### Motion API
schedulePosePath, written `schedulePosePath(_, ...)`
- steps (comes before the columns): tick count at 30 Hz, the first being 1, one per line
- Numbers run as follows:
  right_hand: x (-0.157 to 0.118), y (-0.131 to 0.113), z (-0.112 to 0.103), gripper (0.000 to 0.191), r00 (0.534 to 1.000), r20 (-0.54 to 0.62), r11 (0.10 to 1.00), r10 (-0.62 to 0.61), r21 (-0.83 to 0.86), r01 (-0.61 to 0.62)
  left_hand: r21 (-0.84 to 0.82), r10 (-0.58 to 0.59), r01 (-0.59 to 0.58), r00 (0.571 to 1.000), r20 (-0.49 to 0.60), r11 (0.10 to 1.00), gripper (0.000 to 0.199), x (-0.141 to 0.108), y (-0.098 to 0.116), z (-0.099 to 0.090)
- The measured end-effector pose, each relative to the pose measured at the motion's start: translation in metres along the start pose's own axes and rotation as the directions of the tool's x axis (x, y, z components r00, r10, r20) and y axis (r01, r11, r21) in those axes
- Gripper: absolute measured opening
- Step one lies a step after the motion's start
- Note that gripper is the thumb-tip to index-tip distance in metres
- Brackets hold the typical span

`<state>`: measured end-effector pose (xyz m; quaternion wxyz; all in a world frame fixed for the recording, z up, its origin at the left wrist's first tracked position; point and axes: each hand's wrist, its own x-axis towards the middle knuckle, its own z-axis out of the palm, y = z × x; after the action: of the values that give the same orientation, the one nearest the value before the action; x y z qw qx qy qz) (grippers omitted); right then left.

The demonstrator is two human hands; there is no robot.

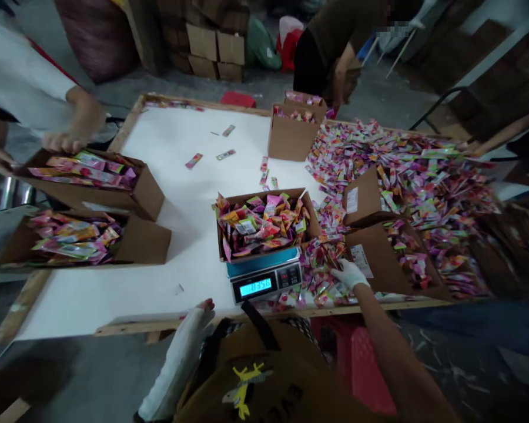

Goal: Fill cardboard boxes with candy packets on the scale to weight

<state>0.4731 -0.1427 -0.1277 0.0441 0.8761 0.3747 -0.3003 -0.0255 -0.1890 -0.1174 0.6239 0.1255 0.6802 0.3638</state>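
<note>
My right hand, in a pale glove, reaches into the loose candy packets right of the scale. Its fingers look apart, touching the packets; no packet shows clearly in its grip. My left hand, with a white covering up the forearm and bare fingertips, rests near the table's front edge, left of the scale, fingers stretched out and holding nothing. Between and ahead of my hands stands a digital scale with a lit blue display. An open cardboard box full of colourful packets sits on its platform.
Two filled boxes stand at the left, a person's hands at the farther one. A large packet heap covers the right, with opened boxes in it. More boxes stand at the back near another person. Stray packets lie mid-table.
</note>
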Motion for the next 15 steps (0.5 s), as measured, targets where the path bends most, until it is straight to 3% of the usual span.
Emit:
schedulePosePath(2, -0.009, -0.016, -0.044, 0.066, 0.991, -0.096, 0.994, -0.098, 0.038, 0.102, -0.027, -0.014, 0.014, 1.000, 0.017, 1.000, 0.047, 0.004, 0.003, 0.001)
schedulePosePath(4, -0.028, -0.051, -0.086, 0.069, 0.921, -0.217, 0.909, -0.323, 0.200, 0.366, -0.030, -0.023, 0.024, 0.999, 0.042, 0.999, 0.051, 0.008, 0.009, 0.006)
schedulePosePath(6, -0.057, -0.103, -0.114, 0.063, 0.745, -0.325, 0.648, -0.583, 0.368, 0.667, -0.026, -0.035, 0.037, 0.995, 0.089, 0.999, 0.058, 0.011, 0.016, 0.012)
schedulePosePath(7, -0.072, -0.133, -0.122, 0.059, 0.654, -0.334, 0.530, -0.679, 0.393, 0.751, -0.028, -0.029, 0.032, 0.992, 0.119, 0.999, 0.061, 0.013, 0.019, 0.014)
schedulePosePath(9, -0.098, -0.194, -0.121, 0.056, 0.506, -0.284, 0.430, -0.814, 0.290, 0.855, -0.027, -0.017, 0.022, 0.985, 0.173, 0.999, 0.066, 0.018, 0.023, 0.015)
schedulePosePath(10, -0.106, -0.221, -0.114, 0.066, 0.473, -0.225, 0.439, -0.852, 0.188, 0.879, -0.027, -0.013, 0.019, 0.981, 0.191, 0.999, 0.067, 0.021, 0.023, 0.013)
schedulePosePath(11, -0.111, -0.245, -0.105, 0.079, 0.473, -0.131, 0.467, -0.871, 0.075, 0.881, -0.031, -0.007, 0.013, 0.979, 0.205, 0.999, 0.067, 0.024, 0.021, 0.009)
schedulePosePath(12, -0.113, -0.265, -0.095, 0.078, 0.493, -0.066, 0.495, -0.867, -0.020, 0.868, -0.036, 0.006, 0.002, 0.977, 0.215, 0.999, 0.067, 0.028, 0.018, 0.004)
schedulePosePath(13, -0.112, -0.280, -0.086, 0.068, 0.511, -0.027, 0.511, -0.859, -0.089, 0.855, -0.039, 0.017, -0.009, 0.977, 0.212, 0.999, 0.066, 0.032, 0.014, -0.002)
schedulePosePath(15, -0.105, -0.294, -0.076, 0.028, 0.516, -0.032, 0.515, -0.856, -0.127, 0.847, -0.058, 0.059, -0.047, 0.975, 0.215, 0.997, 0.063, 0.041, 0.003, -0.017)
